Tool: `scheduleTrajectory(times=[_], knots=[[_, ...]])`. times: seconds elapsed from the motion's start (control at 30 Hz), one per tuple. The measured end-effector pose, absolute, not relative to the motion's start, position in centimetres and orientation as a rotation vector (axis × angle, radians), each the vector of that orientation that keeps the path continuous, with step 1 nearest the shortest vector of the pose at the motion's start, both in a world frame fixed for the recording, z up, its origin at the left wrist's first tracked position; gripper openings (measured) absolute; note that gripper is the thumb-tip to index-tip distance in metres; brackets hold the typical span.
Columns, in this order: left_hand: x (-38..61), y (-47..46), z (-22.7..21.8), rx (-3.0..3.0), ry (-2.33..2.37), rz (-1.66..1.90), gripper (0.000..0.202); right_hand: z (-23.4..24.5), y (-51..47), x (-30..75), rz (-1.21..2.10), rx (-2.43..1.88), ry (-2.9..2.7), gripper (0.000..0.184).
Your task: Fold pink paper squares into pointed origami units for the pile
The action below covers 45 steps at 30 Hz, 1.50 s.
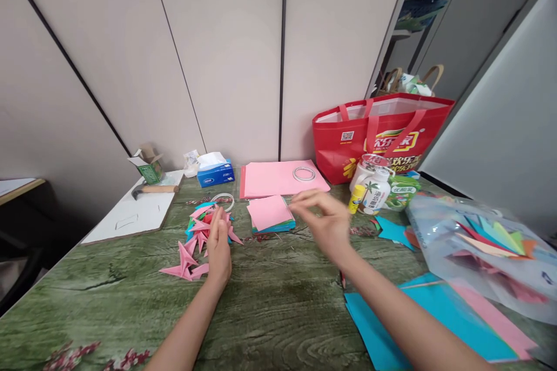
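Observation:
My left hand [220, 252] is held on edge beside a heap of folded paper pieces [202, 229] in pink, blue, green and red. Its fingers are stretched out, and nothing shows in them. Closer to me, a loose pink folded paper piece [186, 264] lies on the table left of that wrist. My right hand [324, 220] is over the table, its bent fingers pointing left, apart from the thumb. The fingertips are close to the right edge of a stack of square paper [270, 213], with pink on top and green and blue below. Nothing is visible in this hand.
Behind the stack lie large pink sheets [278, 177] with a tape roll [303, 174]. A hammer [156, 188] rests on a white board [130, 220], near a tissue box [216, 174]. At right are a glue stick [356, 199], red bag [335, 151], plastic bag [439, 237] and blue sheets [448, 324].

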<state>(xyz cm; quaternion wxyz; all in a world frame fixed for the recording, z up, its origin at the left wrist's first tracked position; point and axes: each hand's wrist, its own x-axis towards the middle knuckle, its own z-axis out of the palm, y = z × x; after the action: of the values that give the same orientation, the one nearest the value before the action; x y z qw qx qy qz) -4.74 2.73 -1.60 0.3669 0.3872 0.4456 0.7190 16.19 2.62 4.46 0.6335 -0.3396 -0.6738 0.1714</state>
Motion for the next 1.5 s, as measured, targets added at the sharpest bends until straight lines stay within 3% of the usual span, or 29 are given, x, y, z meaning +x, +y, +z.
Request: scheduleTrajectory(times=[0.1,0.23,0.37,0.67,0.77,0.93,1.1,1.33,1.5], knots=[[-4.4,2.6,-1.8,0.975,1.142,1.797,0.04,1.5,4.2,14.2,0.302,-0.831,-1.889,0.008],[-3.9,2.2,-1.7,0.951,1.153,1.745,0.035,-1.7,5.8,12.3,0.089,-1.052,-2.253,0.035],[-3.6,2.0,-1.6,0.903,1.135,1.696,0.034,-2.5,6.5,11.9,0.118,-1.131,-2.359,0.018],[-2.4,1.0,-1.7,0.929,1.137,1.417,0.046,0.3,4.7,12.9,0.35,-1.048,-1.634,0.021],[-2.3,0.9,-1.6,1.001,1.15,1.392,0.052,1.3,3.0,13.7,0.599,-1.104,-1.38,0.025],[-2.1,0.3,-0.9,1.089,1.057,1.195,0.038,-0.5,1.7,15.1,1.094,-1.063,-1.152,0.031],[-1.8,-0.2,-0.9,1.092,1.036,1.069,0.038,-1.9,1.0,15.3,1.457,-0.968,-1.147,0.041],[-1.9,0.2,-1.4,1.046,1.094,1.085,0.029,-2.1,1.0,15.2,1.462,-1.021,-1.07,0.046],[-1.7,0.0,-1.0,0.99,1.043,1.045,0.034,-2.6,1.1,15.5,1.42,-0.947,-1.08,0.033]])
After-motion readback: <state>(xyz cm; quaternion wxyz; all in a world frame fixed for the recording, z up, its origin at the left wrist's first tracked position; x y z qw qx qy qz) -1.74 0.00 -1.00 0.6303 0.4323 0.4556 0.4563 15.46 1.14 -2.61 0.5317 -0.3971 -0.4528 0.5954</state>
